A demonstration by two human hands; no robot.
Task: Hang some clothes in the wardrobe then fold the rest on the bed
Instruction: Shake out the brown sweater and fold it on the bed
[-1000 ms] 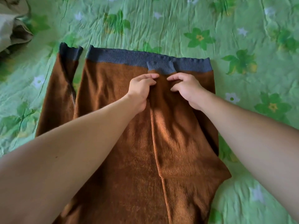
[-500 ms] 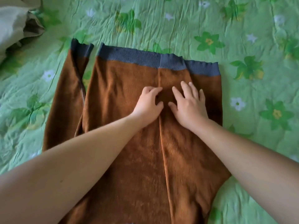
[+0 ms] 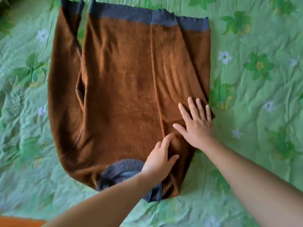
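The right hand (image 3: 196,126) lies flat, fingers spread wide, pressing the folded right side of a brown sweater (image 3: 118,89). Just beside it, the left hand (image 3: 159,161) rests on the fabric with relaxed fingers, holding nothing, next to the grey ribbed collar (image 3: 121,166). The sweater lies flat on a green floral bedsheet (image 3: 254,112), its grey hem band (image 3: 131,13) at the far end and one sleeve (image 3: 64,79) stretched along its left side.

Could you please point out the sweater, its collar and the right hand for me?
sweater (image 3: 118,89): head view, middle of the brown body panel.
collar (image 3: 124,163): head view, top of the grey ribbed neckband.
right hand (image 3: 198,126): head view, back of the hand.
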